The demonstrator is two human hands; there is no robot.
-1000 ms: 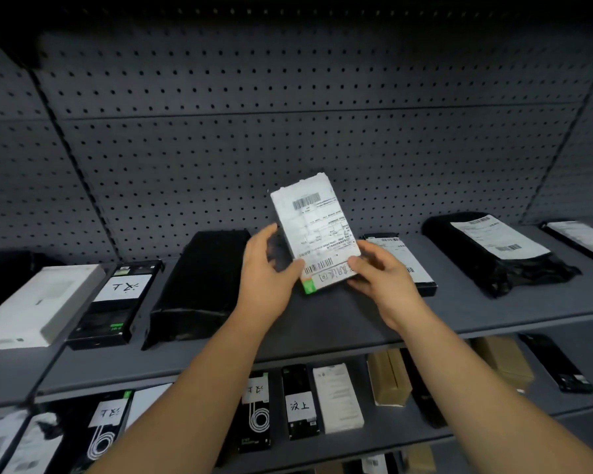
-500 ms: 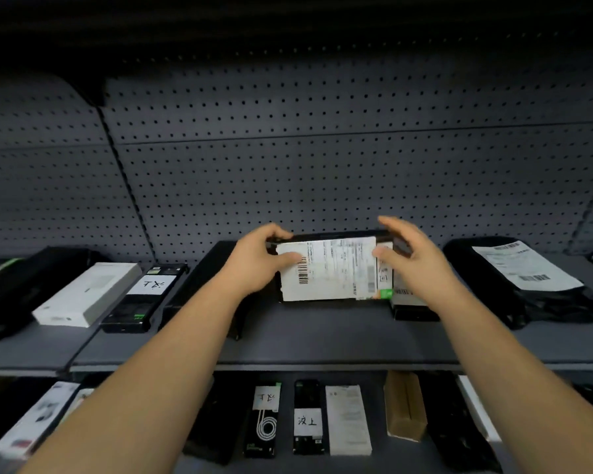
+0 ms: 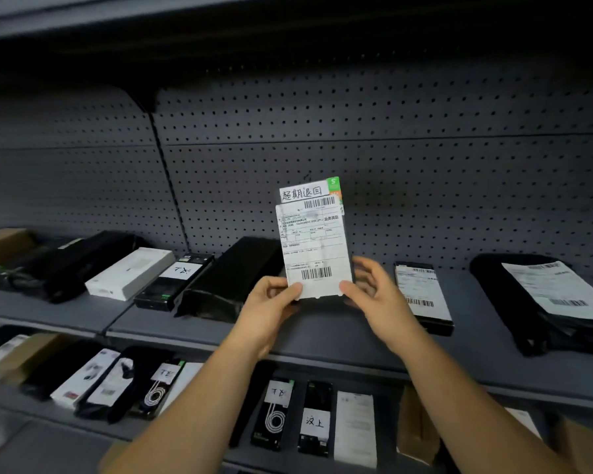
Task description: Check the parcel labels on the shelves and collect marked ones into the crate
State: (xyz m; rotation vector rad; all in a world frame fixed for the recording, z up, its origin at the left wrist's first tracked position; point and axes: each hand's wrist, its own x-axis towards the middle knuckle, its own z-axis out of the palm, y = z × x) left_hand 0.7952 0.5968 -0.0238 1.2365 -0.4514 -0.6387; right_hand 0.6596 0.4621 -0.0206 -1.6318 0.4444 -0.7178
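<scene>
I hold a flat black parcel (image 3: 314, 241) upright above the upper shelf (image 3: 322, 333), its white shipping label facing me. A handwritten white strip and a green corner sticker sit at its top. My left hand (image 3: 271, 309) pinches the lower left corner, thumb on the label. My right hand (image 3: 374, 295) pinches the lower right corner, with its fingers spread behind the parcel. No crate is in view.
On the upper shelf lie a black bagged parcel (image 3: 230, 278), a black box with a handwritten tag (image 3: 175, 282), a white box (image 3: 131, 273), a labelled black parcel (image 3: 421, 295) and a large black bag (image 3: 545, 299). The lower shelf (image 3: 356, 460) carries several small boxes. Pegboard (image 3: 391, 131) backs the shelves.
The parcel was turned from lying sideways to standing upright, now with the handwritten strip on top. Both hands shifted to its bottom corners. My view moved to the left.
</scene>
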